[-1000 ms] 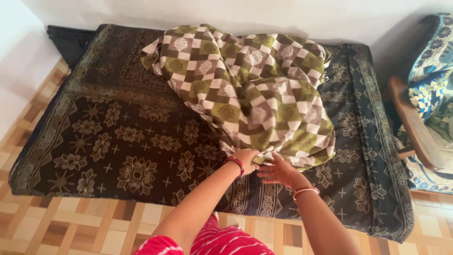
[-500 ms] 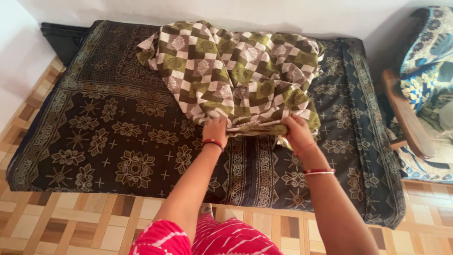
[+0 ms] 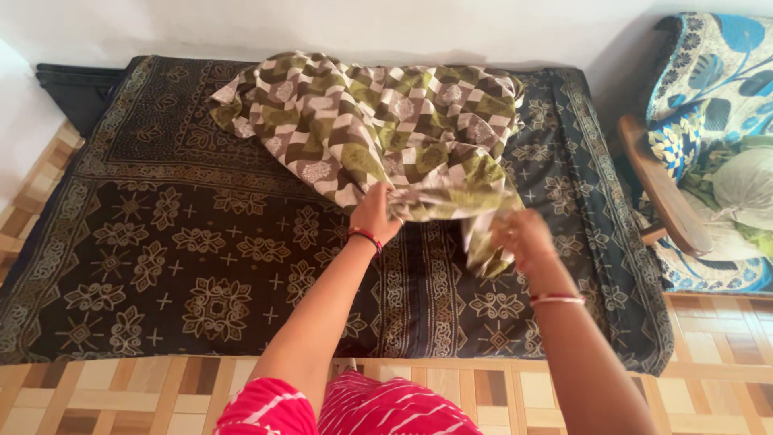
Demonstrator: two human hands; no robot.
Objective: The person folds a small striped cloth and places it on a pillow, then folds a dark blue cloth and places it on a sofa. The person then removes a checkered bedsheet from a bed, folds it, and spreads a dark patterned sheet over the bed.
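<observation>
Checked green cloth (image 3: 378, 129) bunched between both hands: left hand (image 3: 375, 214) grips it, right hand (image 3: 523, 238) seemingly too.

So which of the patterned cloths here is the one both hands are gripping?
The green, brown and cream checked cloth, bunched up on the bed. The left hand and right hand both grip its near edge. The dark floral bedspread lies flat underneath, and the blue floral cover drapes the chair.

Bedspread (image 3: 201, 266) lies open leftward — chair (image 3: 668, 193) crowds the right.
</observation>
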